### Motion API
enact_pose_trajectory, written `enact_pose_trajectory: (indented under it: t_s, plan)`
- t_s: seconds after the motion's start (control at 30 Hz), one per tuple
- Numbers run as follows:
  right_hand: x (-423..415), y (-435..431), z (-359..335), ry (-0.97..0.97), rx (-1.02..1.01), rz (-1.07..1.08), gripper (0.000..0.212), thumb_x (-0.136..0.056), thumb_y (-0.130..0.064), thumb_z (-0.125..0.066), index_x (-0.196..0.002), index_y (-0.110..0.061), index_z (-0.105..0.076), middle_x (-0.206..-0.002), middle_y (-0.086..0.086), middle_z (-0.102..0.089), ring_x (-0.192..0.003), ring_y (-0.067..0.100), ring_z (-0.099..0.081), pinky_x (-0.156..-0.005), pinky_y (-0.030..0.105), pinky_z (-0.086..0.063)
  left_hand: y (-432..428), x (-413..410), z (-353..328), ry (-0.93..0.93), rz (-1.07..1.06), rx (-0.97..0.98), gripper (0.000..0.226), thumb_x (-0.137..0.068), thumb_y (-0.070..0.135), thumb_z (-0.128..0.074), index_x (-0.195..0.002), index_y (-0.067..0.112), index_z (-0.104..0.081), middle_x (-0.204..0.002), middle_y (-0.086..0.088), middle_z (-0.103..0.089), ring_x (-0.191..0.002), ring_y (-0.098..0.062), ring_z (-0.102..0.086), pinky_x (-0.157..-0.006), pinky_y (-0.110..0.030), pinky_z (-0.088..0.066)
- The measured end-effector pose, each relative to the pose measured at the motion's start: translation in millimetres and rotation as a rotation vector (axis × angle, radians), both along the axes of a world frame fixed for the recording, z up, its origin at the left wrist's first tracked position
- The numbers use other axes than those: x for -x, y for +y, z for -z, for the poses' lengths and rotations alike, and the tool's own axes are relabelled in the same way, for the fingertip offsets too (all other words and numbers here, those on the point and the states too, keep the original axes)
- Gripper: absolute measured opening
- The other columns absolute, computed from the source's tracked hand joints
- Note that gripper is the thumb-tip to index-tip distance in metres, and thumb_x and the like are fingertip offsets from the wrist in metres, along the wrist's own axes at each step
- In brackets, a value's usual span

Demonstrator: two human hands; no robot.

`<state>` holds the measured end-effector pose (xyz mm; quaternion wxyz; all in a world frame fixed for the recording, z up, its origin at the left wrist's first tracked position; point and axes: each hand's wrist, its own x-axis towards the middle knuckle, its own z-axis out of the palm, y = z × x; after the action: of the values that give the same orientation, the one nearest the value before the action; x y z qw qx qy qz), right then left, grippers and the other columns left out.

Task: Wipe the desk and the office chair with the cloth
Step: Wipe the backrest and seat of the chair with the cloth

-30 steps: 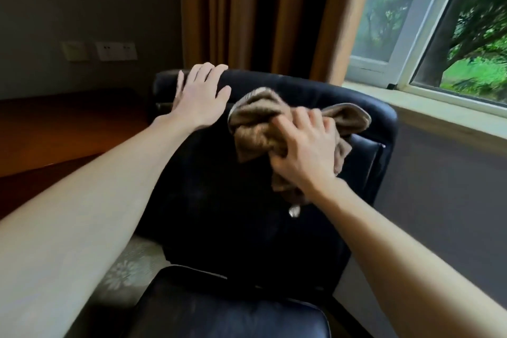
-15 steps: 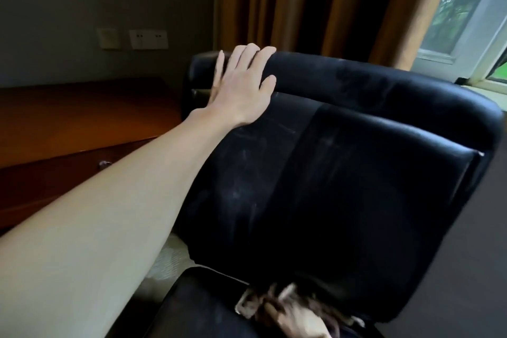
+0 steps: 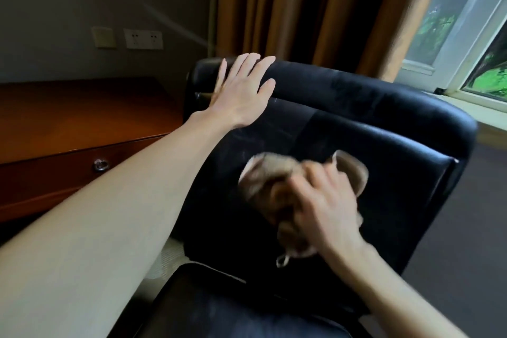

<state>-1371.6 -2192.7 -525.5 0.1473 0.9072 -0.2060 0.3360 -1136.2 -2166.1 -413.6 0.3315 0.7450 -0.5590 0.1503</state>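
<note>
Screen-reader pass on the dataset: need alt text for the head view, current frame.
A right hand grips a bunched brown cloth against the backrest of a black chair, blurred by motion. The left hand lies flat on the chair's top edge; a wooden desk stands to the left, curtains and a window behind.

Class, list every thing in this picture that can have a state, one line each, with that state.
office chair: upright, faint pale streaks on its backrest
cloth: bunched, against the backrest
left hand: open, flat on the chair's top edge
right hand: gripping the cloth, blurred
desk drawer: closed
curtain: hanging beside the window
</note>
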Motion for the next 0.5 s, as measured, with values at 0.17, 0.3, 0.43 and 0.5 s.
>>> enact_pose_trajectory:
  t_s: [0.17, 0.3, 0.43, 0.5]
  plan:
    - [-18.8, -27.1, -124.4, -0.115, 0.194, 0.195, 0.044, -0.073, -0.017, -0.067, -0.116, -0.015, -0.068, -0.115, 0.017, -0.061, -0.102, 0.040, -0.054, -0.083, 0.046, -0.039, 6.2, -1.7, -13.3, 0.046, 0.002, -0.075, 0.049, -0.110, 0.038, -0.028, -0.158, 0.032, -0.032, -0.163, 0.007, -0.029, -0.155, -0.008, -0.011, -0.127, -0.047, 0.005]
    - [-40.4, -41.3, -184.8, -0.225, 0.237, 0.234, 0.050, -0.075, -0.021, -0.060, -0.124, -0.018, -0.062, -0.124, 0.015, -0.059, -0.109, 0.040, -0.053, -0.086, 0.046, -0.038, 13.0, -1.8, -26.0, 0.131, 0.036, -0.077, 0.041, -0.111, 0.035, -0.026, -0.144, 0.027, -0.049, -0.152, 0.004, -0.045, -0.149, -0.013, -0.026, -0.126, -0.046, -0.005]
    - [-67.1, -33.5, -146.4, -0.034, 0.136, 0.130, 0.052, -0.073, -0.035, -0.064, -0.124, -0.021, -0.061, -0.111, 0.014, -0.058, -0.104, 0.039, -0.055, -0.086, 0.047, -0.040, 13.6, -6.8, -35.7, 0.351, -0.058, -0.022, 0.040, -0.107, 0.017, -0.031, -0.137, 0.007, -0.057, -0.151, -0.016, -0.049, -0.145, -0.029, -0.036, -0.123, -0.036, -0.018]
    - [-77.9, -22.5, -109.2, -0.039, 0.125, 0.151, 0.051, -0.072, -0.040, -0.063, -0.119, -0.021, -0.062, -0.104, 0.012, -0.058, -0.096, 0.036, -0.055, -0.081, 0.044, -0.037, 11.3, -11.1, -29.8, 0.376, -0.058, 0.051, 0.045, -0.103, 0.015, -0.032, -0.140, 0.018, -0.057, -0.150, -0.010, -0.053, -0.146, -0.029, -0.036, -0.123, -0.038, -0.021]
